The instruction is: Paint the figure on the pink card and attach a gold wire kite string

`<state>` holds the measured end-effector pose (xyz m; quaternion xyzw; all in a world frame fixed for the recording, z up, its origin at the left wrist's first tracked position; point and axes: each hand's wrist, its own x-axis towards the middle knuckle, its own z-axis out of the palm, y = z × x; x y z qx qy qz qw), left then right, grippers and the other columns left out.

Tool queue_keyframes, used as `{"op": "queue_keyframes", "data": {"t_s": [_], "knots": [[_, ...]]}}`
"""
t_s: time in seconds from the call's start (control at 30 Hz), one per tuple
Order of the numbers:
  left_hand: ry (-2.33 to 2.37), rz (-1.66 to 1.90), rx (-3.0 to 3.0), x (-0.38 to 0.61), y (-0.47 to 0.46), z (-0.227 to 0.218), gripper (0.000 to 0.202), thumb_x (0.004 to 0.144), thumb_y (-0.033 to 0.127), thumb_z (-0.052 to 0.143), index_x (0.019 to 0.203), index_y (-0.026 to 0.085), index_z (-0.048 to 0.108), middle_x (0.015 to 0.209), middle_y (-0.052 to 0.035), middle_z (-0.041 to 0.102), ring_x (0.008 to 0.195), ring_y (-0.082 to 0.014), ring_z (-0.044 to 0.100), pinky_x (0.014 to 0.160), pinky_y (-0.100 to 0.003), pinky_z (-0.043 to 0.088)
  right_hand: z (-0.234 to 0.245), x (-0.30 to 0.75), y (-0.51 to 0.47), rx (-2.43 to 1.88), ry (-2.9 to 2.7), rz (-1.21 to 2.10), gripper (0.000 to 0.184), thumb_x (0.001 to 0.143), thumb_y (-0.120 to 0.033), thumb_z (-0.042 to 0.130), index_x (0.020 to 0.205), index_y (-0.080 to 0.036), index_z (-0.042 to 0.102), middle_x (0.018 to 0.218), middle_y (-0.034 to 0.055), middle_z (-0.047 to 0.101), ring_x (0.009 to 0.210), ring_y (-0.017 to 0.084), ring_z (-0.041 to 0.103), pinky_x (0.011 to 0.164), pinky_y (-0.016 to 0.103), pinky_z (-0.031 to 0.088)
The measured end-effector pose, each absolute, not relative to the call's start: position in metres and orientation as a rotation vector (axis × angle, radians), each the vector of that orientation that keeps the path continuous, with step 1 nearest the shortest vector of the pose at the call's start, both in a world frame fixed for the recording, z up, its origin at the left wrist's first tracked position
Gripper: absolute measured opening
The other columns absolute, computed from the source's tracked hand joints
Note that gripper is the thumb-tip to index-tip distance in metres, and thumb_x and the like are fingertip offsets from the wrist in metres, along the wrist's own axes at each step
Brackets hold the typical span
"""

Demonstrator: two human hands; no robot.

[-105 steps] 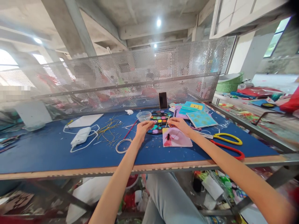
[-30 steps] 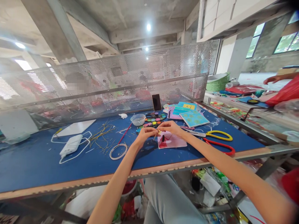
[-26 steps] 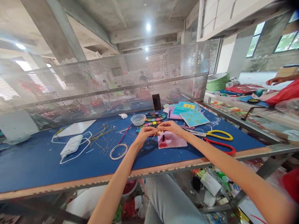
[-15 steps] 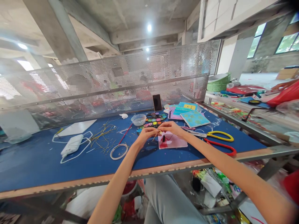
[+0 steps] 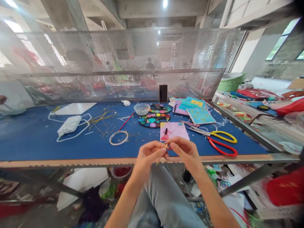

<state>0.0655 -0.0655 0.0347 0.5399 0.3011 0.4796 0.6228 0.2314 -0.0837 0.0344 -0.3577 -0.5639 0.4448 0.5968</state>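
My left hand (image 5: 150, 155) and my right hand (image 5: 186, 154) meet at the table's front edge, fingertips pinched together. Between them is a small yellowish piece (image 5: 166, 146), too small to name; a thin stem (image 5: 158, 161) pokes out below the left fingers. Just behind the hands lies a pink painted card (image 5: 177, 130) with red and black marks. Paint palettes (image 5: 152, 121) sit beyond it. To the right, scissors (image 5: 210, 133) with one yellow and one red handle lie with their blades apart. A white ring (image 5: 111, 140) and a red stick (image 5: 127, 121) are to the left.
Thin dry stems (image 5: 101, 119) lie scattered left of a clear plastic bowl (image 5: 142, 109). Further left are a white power bank (image 5: 70, 125) with its cable and a white board (image 5: 76, 108). A phone (image 5: 163, 93) stands before the perforated metal screen (image 5: 133, 57). Blue painted cards (image 5: 201, 116) are stacked right.
Both hands have drawn back from above the pink card to the table's front edge, still pinching the small piece. The card now shows more fully. The camera view has tilted down.
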Motion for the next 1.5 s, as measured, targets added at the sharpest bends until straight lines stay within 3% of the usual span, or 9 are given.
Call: {"op": "queue_keyframes", "data": {"t_s": [0.13, 0.3, 0.5, 0.8, 1.07, 1.5], "knots": [[0.760, 1.105, 1.145, 0.071, -0.096, 0.024, 0.022, 0.067, 0.045, 0.081, 0.066, 0.024, 0.072, 0.063, -0.0027, 0.070, 0.060, -0.0198, 0.063, 0.060, -0.033, 0.045, 0.018, 0.219, -0.113, -0.811, -1.234, 1.032, 0.015, 0.085, -0.040, 0.073, 0.082, -0.026, 0.075, 0.079, 0.0038, 0.069, 0.075, 0.019, 0.064, 0.071, 0.034, 0.053], [0.685, 1.023, 1.021, 0.077, -0.106, 0.019, 0.029, 0.067, 0.043, 0.083, 0.056, 0.021, 0.067, 0.044, 0.0001, 0.060, 0.041, -0.0122, 0.049, 0.051, -0.028, 0.035, 0.007, 0.222, -0.112, -0.674, -1.222, 1.043, 0.009, 0.082, -0.036, 0.076, 0.079, -0.027, 0.076, 0.080, 0.0049, 0.070, 0.080, 0.020, 0.065, 0.073, 0.033, 0.054], [0.551, 0.985, 0.893, 0.079, -0.116, 0.015, 0.023, 0.075, 0.031, 0.081, 0.061, 0.017, 0.069, 0.044, 0.0007, 0.061, 0.048, -0.0094, 0.054, 0.057, -0.021, 0.038, -0.004, 0.224, -0.120, -0.631, -1.170, 1.095, 0.006, 0.081, -0.031, 0.077, 0.079, -0.026, 0.077, 0.078, 0.0039, 0.069, 0.077, 0.017, 0.065, 0.071, 0.031, 0.053], [0.464, 0.949, 0.873, 0.076, -0.120, 0.014, 0.021, 0.081, 0.026, 0.076, 0.065, 0.016, 0.066, 0.045, 0.0024, 0.061, 0.048, -0.0067, 0.049, 0.059, -0.020, 0.037, -0.002, 0.225, -0.123, -0.603, -1.212, 1.124, 0.002, 0.083, -0.027, 0.076, 0.081, -0.026, 0.077, 0.080, 0.0027, 0.069, 0.078, 0.016, 0.063, 0.073, 0.030, 0.051], [0.489, 0.988, 0.896, 0.078, -0.126, 0.017, 0.023, 0.080, 0.024, 0.076, 0.064, 0.016, 0.063, 0.044, 0.0027, 0.058, 0.046, -0.0067, 0.047, 0.058, -0.021, 0.037, 0.001, 0.228, -0.131, -0.617, -1.261, 1.041, 0.008, 0.084, -0.021, 0.074, 0.086, -0.027, 0.078, 0.082, 0.0030, 0.071, 0.080, 0.017, 0.065, 0.073, 0.030, 0.052], [0.573, 1.010, 0.880, 0.084, -0.136, 0.034, 0.028, 0.072, 0.028, 0.082, 0.061, 0.015, 0.060, 0.047, 0.0037, 0.054, 0.039, -0.0053, 0.046, 0.045, -0.018, 0.035, 0.011, 0.224, -0.136, -0.613, -1.306, 0.863, 0.008, 0.083, -0.016, 0.071, 0.083, -0.023, 0.074, 0.081, 0.0025, 0.068, 0.078, 0.017, 0.063, 0.073, 0.031, 0.050]]}}
